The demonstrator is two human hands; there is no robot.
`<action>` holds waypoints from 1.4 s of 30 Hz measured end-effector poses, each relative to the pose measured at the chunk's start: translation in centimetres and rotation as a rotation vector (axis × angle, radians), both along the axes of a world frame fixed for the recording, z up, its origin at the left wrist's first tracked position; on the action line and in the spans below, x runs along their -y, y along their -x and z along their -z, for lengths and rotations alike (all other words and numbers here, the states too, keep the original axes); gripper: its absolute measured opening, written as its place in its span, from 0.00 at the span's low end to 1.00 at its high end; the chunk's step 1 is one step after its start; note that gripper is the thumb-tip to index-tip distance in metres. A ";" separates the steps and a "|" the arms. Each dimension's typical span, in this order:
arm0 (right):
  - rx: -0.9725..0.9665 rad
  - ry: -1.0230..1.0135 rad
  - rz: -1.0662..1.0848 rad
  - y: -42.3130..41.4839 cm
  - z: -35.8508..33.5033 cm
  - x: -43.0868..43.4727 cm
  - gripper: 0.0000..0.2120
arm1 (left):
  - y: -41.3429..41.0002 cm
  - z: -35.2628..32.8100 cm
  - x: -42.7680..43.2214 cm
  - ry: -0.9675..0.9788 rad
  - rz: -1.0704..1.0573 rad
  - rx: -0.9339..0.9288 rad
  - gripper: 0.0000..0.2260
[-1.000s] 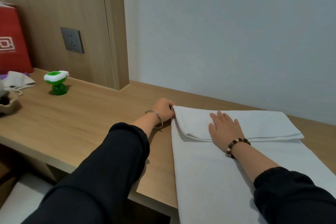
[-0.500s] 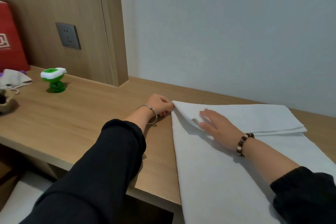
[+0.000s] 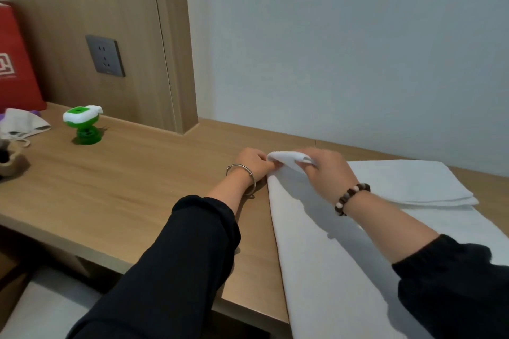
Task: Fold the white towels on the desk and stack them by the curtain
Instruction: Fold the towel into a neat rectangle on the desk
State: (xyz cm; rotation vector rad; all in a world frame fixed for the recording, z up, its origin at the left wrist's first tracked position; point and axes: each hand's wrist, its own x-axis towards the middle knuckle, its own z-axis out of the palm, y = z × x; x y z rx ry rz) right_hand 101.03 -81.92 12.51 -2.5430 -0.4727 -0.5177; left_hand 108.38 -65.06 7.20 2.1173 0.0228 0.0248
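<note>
Snugly between hands — left (image 3: pixel 253 164), right (image 3: pixel 327 170) — rounded corner of soft white towel (image 3: pixel 316 242)

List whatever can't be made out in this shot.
All in the head view:
1. Curtain: not in frame.
2. Towel: near end cut off by the bottom edge, and the right part is covered by the sleeve.
3. Lifted towel corner: partly hidden inside the right hand gripping it.
4. Red bag: cut by the left edge, print unreadable.
</note>
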 end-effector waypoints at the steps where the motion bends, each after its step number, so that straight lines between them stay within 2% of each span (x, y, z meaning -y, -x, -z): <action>1: 0.016 0.011 0.031 -0.5 -0.6 0.1 0.11 | -0.1 0.0 0.1 -0.016 0.008 0.000 0.22; 6: 0.048 -0.015 0.137 -1.8 -2.4 0.0 0.08 | -0.8 0.2 -0.1 -0.207 0.067 0.075 0.19; 10: 0.127 0.108 0.119 -0.4 -1.2 -0.8 0.07 | -1.4 0.2 -0.5 -0.164 0.122 0.087 0.12; 13: 0.111 0.103 0.089 1.0 0.3 -1.1 0.06 | -1.5 -0.1 -1.0 -0.152 0.191 0.072 0.10; 18: 0.015 0.221 0.052 2.0 2.1 -1.6 0.15 | -1.7 -0.4 -2.5 0.051 0.252 -0.035 0.08; 21: 0.051 0.358 -0.020 2.9 2.9 -1.6 0.19 | -1.8 -0.5 -2.7 0.125 0.243 -0.058 0.08; 25: 0.184 0.361 -0.109 3.8 3.6 -1.5 0.14 | -1.8 -0.5 -2.7 0.158 0.230 -0.087 0.09; 28: 0.142 0.457 -0.137 4.1 3.6 -2.1 0.11 | -1.6 -0.6 -2.7 0.166 0.237 -0.093 0.11; 31: 0.193 0.571 -0.160 4.5 3.4 -2.4 0.13 | -1.4 -0.7 -2.6 0.170 0.227 -0.091 0.11; 33: 0.186 0.639 -0.176 4.3 3.6 -2.6 0.09 | -1.2 -0.7 -2.6 0.157 0.213 -0.078 0.11; 34: 0.120 0.670 -0.192 4.1 3.8 -2.6 0.08 | -1.1 -0.8 -2.5 0.147 0.206 -0.073 0.11; 37: 0.048 0.647 -0.205 3.5 4.4 -2.2 0.14 | -0.9 -0.9 -2.5 0.136 0.204 -0.085 0.12; 42: 0.073 0.569 -0.220 3.4 4.2 -1.7 0.13 | -0.4 -1.1 -2.5 0.121 0.176 -0.096 0.11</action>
